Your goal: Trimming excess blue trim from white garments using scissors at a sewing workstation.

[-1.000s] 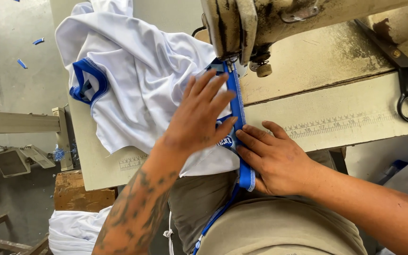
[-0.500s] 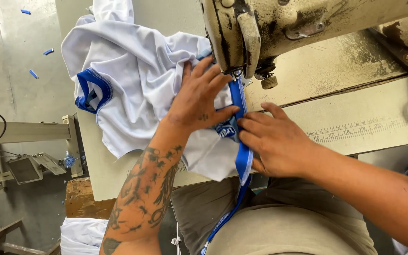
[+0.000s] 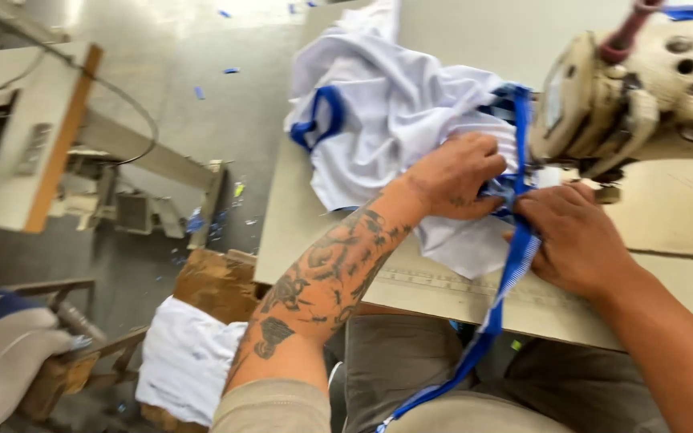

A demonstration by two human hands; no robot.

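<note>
Gripping white garment (image 3: 395, 120) w/ curled left hand (image 3: 455, 176); right hand (image 3: 575, 240) pinches blue trim (image 3: 515, 265) nr table edge.

Dark tattoos are seen along the left forearm (image 3: 322, 281); a beige sleeve (image 3: 270, 407) and grey trousers (image 3: 387, 361) are worn.

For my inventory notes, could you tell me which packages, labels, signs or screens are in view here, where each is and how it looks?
No packages, signs or screens show.
Printed ruler strip: a long pale band with fine dark marks, along the front edge of the sewing table, below the left hand and right hand.
Any label on the white garment or blue trim cannot be made out.
</note>
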